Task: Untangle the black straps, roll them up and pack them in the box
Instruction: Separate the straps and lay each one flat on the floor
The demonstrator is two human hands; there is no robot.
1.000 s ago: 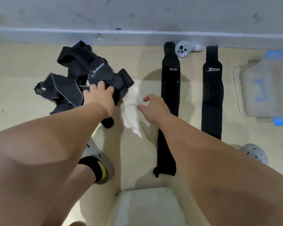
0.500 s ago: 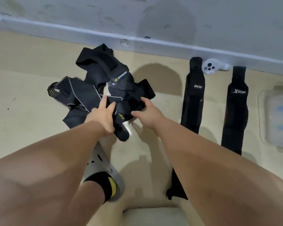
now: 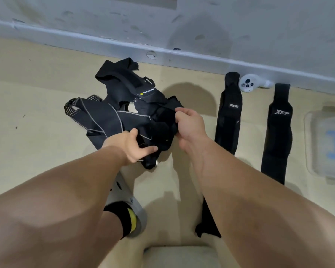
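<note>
a tangled heap of soft black fabric straps (image 3: 112, 117), some edged with pale grey stitching and one bearing a small yellow-marked label, lies bunched on the smooth beige floor (image 3: 37, 144) near the pale grey skirting board (image 3: 81, 37). the left hand (image 3: 132, 147) grips the near edge of the heap, its fingers curled into the cloth. the right hand (image 3: 190, 125) pinches a fold on the heap's right side, fingers bent tight over the fabric.

to the right, well apart from the heap, two long flat black straps lie straight and side by side with a strip of bare floor between them: one with white "ncyo" lettering (image 3: 229, 117), partly hidden under the right forearm, and one with white "xtep" lettering (image 3: 278, 132). a rounded white plastic controller (image 3: 248, 85) rests against the skirting board between their far ends.

open floor spreads to the left of the heap, and a narrower gap lies between the heap and the nearer flat strap.

a translucent plastic box with blue marks (image 3: 321, 147) sits at the right edge, cut off by the frame and just beside the "xtep" strap; its contents cannot be told.

below the left forearm a grey perforated clog with a black and yellow sock (image 3: 128, 211) stands on the floor.
</note>
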